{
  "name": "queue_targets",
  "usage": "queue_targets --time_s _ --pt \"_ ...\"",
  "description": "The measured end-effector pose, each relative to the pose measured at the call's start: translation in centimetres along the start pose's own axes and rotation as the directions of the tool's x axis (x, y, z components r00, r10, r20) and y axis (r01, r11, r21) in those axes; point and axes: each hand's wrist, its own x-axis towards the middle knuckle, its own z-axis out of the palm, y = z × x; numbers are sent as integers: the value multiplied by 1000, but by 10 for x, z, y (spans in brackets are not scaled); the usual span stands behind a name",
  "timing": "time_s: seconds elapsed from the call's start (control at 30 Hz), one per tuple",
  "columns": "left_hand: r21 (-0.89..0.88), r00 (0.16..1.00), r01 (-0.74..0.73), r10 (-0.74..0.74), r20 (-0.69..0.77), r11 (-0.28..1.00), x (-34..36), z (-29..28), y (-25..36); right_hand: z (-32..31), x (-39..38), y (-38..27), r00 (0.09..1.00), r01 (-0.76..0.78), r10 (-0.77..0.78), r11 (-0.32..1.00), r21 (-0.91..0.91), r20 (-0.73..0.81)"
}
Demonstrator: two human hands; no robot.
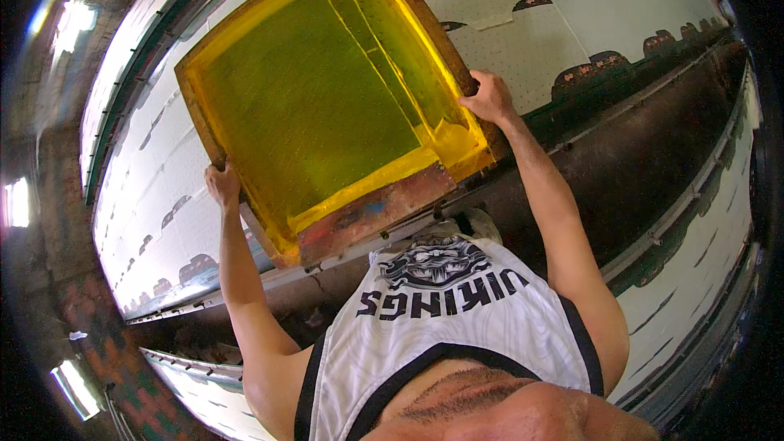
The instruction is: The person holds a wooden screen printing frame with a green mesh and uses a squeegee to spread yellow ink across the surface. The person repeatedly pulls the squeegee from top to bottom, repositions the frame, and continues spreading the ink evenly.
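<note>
Between my hands is a large wooden screen-printing frame, held tilted over a long table. Its mesh looks olive green, and thick yellow ink is smeared along the inner borders. In the near right corner lies a heap of yellow ink. A narrow outlined strip runs down the right part of the mesh. My left hand is closed around the frame's left side near the front corner. On the opposite side, my right hand grips the right edge, thumb on top. The fingers beneath the frame are hidden.
The long table carries pale cloth with dark, rounded printed patches. A rail with small stops runs along its near edge. Behind me stands a second cloth-covered table, with a dark narrow aisle between. Bright windows are at left.
</note>
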Motion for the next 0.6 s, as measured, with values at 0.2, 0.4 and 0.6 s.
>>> queue_targets --time_s 0.2,0.4,0.6 --pt "-8 995 -24 24 -95 1000 -19 -35 -2 0 33 28 977 139 -161 978 154 142" --pt "33 987 -83 86 -136 996 -29 -50 -13 29 206 25 933 -249 -22 682 688 358" --pt "-26 993 -59 56 -101 998 -48 -51 -19 66 326 -10 855 -465 83 563 683 513"
